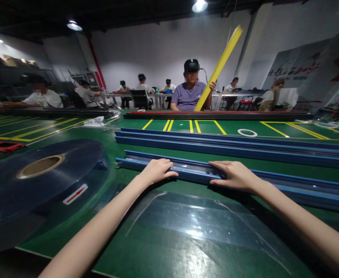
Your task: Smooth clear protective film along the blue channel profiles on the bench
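Observation:
A long blue channel strip (195,174) lies across the green table in front of me. My left hand (159,170) grips it near its left end, fingers over the top and thumb on the near side. Farther right, my right hand (233,174) straddles the same strip, thumb at the near wall and fingers at the far wall. Shiny clear material shows inside the channel between the hands. Nearer me, a sheet of clear plastic film (192,224) lies flat below both hands.
On the left sits a large roll of clear film (79,158) with a red arrow label. Beyond my strip lie more blue channel strips (215,146) and a white ring (247,133). Across the table, a person (188,94) holds a long yellow strip (220,67).

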Action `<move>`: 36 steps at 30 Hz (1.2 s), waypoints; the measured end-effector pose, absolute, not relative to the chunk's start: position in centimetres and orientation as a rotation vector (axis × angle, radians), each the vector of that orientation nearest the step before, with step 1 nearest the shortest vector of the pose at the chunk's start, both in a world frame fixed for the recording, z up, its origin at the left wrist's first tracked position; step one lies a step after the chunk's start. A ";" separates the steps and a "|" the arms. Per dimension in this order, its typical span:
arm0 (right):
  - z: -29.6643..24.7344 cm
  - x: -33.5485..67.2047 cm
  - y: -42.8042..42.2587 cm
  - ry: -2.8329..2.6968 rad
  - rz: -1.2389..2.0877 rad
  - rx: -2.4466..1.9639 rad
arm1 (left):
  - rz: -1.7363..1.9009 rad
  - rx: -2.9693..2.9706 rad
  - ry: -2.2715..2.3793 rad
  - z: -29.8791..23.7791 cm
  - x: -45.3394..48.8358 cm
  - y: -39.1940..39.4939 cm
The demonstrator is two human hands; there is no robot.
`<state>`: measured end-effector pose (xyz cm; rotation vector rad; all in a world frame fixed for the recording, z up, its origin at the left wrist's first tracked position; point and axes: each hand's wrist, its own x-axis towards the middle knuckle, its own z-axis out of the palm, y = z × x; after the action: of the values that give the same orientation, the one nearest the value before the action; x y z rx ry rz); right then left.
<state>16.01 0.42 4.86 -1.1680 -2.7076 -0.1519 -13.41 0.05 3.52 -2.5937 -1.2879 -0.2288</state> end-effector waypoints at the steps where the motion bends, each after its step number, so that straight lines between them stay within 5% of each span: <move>1: 4.9 16.0 0.4 -2.721 -0.156 -1.168 | -0.235 -2.588 -1.295 3.5 -14.0 0.1; 26: 6.6 9.3 0.0 -2.965 0.164 -0.935 | -0.411 -2.369 -1.430 2.0 -17.5 -0.9; 36: 6.0 7.5 0.7 -2.928 0.359 -0.983 | -0.764 -1.927 -1.805 3.3 -19.8 -0.9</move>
<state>7.51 0.74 5.98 -0.9826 -2.9280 0.3588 -19.78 -0.90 3.30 -1.9270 -1.8051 -0.7636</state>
